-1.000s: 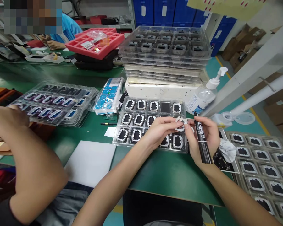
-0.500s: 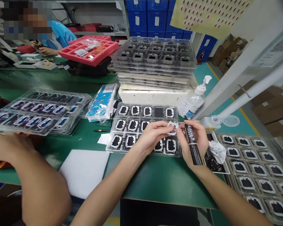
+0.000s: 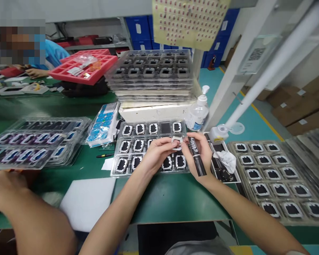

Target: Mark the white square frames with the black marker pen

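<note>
My left hand (image 3: pixel 157 151) pinches a small white frame-like part (image 3: pixel 177 140) by its left side, above a clear plastic tray (image 3: pixel 118 160). My right hand (image 3: pixel 203 151) has a black marker pen (image 3: pixel 197 158) tucked in its grip, tilted across the palm. Its thumb and fingertip meet the right side of the same white part. The tray beneath holds rows of similar white frames with dark centres, and one pocket in its back row shows only a dark square. My left hand and forearm hide some of the front pockets.
Right of my hands lie a small box with crumpled white tissue (image 3: pixel 226 161) and another tray of frames (image 3: pixel 263 159). A pump bottle (image 3: pixel 198 113) stands behind, beside stacked trays (image 3: pixel 151 76). White foam (image 3: pixel 87 202) lies left, near another person's arm (image 3: pixel 39 219).
The whole view has shifted, so the things around my hands appear further left. Both hands keep hold of the white part, and the marker stays in my right hand.
</note>
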### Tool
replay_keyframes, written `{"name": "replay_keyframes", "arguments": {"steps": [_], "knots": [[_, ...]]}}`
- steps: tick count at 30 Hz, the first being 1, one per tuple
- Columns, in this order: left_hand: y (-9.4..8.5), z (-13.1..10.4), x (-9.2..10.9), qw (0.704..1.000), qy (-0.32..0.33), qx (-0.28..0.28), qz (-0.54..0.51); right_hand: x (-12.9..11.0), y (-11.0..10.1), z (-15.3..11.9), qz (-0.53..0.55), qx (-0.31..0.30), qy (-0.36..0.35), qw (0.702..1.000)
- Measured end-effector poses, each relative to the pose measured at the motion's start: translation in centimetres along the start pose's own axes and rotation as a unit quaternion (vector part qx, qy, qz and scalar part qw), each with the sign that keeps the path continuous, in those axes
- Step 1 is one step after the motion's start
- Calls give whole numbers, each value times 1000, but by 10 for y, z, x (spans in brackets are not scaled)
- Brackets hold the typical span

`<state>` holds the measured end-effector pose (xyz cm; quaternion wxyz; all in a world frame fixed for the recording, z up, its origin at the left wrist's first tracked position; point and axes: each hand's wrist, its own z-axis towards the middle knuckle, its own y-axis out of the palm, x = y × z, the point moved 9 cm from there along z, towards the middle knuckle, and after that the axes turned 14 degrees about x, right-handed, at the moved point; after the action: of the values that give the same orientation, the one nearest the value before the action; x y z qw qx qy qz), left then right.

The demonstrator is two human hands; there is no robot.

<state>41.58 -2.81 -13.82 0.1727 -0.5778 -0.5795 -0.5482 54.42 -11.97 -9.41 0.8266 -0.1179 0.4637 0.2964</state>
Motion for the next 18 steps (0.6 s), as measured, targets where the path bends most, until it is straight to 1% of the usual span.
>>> {"name": "replay_keyframes", "arguments": {"steps": [7,11,14,18], "knots": [[-3,-3,1,998,37,24,52,3,5,0,32,-13,15,999],[-9,-5,-1,993,55,53,89,5,5,-3,4,-20,15,1000],[-16,-3,-1,987,60,83,120,7,7,-5,7,-41,15,999],[-18,-1,-1,981,72,91,153,11,7,-6,-6,-42,17,999]]}}
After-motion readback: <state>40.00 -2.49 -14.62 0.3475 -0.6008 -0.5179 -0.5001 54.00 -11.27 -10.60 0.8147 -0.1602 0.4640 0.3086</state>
